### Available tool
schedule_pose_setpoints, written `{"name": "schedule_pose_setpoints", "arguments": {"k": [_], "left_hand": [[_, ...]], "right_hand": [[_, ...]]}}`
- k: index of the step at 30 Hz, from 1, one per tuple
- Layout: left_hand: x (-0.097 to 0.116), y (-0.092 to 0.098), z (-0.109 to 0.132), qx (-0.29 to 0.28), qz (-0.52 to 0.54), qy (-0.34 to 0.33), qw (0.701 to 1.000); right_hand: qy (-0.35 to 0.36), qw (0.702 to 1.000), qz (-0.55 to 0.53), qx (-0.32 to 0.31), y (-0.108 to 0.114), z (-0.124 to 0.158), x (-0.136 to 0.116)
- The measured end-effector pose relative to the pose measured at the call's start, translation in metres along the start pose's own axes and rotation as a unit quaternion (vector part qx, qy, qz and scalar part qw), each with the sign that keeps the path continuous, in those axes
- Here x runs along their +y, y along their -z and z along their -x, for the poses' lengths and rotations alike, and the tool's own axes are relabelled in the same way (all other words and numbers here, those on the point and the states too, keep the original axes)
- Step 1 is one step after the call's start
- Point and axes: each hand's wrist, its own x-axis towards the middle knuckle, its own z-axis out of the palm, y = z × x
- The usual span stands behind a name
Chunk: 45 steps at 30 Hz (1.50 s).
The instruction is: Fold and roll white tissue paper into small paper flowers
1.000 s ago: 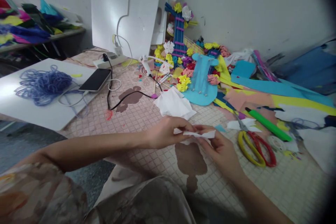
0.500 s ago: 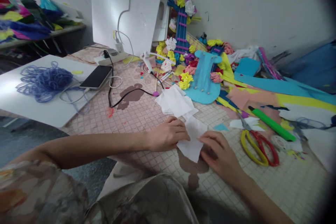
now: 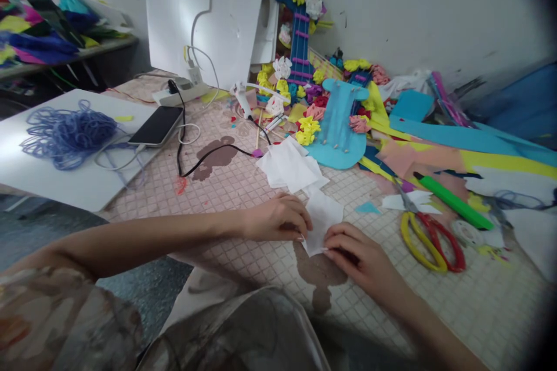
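Observation:
A small piece of white paper (image 3: 322, 215) lies between my hands near the table's front edge. My left hand (image 3: 278, 218) pinches its lower left edge, fingers curled together. At the lower right edge, the thumb and fingertips of my right hand (image 3: 354, 249) close on the same piece. Just beyond it sits a loose stack of white paper pieces (image 3: 291, 165), whose near corner meets the held piece.
Scissors (image 3: 429, 240) and a green cutter (image 3: 455, 202) lie to the right. Behind are a blue guitar-shaped cutout (image 3: 337, 127), paper flowers and a glue gun (image 3: 242, 101). A phone (image 3: 156, 126) and blue yarn (image 3: 72, 132) are at the left.
Both hands have shifted to the paper's lower corners, and its bottom edge now looks drawn up and shorter. The view has moved slightly.

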Motion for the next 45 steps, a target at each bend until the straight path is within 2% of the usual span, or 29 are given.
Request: {"name": "schedule_pose_setpoints", "arguments": {"k": [3, 8, 13, 19, 33, 39, 45], "left_hand": [[-0.003, -0.004, -0.004, 0.012, 0.010, 0.025, 1.000], [-0.007, -0.010, -0.010, 0.006, -0.021, 0.062, 0.998], [-0.007, -0.006, -0.011, 0.000, -0.013, 0.051, 0.999], [-0.008, 0.002, -0.007, -0.034, 0.013, 0.021, 0.999], [-0.010, -0.009, -0.014, 0.004, -0.017, 0.044, 0.999], [-0.004, 0.004, -0.011, -0.046, 0.001, 0.010, 0.999], [-0.005, 0.007, -0.010, -0.056, 0.003, 0.011, 0.998]], "right_hand": [[-0.041, 0.999, -0.004, 0.003, -0.001, -0.005, -0.003], [-0.067, 0.998, 0.020, 0.007, -0.006, -0.009, -0.003], [-0.067, 0.997, 0.026, 0.017, -0.007, -0.007, -0.006], [-0.039, 0.999, -0.018, -0.008, -0.002, -0.002, -0.007], [-0.099, 0.994, 0.009, 0.040, -0.009, -0.007, -0.010], [-0.059, 0.997, -0.045, -0.016, 0.000, -0.001, -0.005], [-0.073, 0.997, -0.032, 0.006, 0.000, -0.001, -0.006]]}}
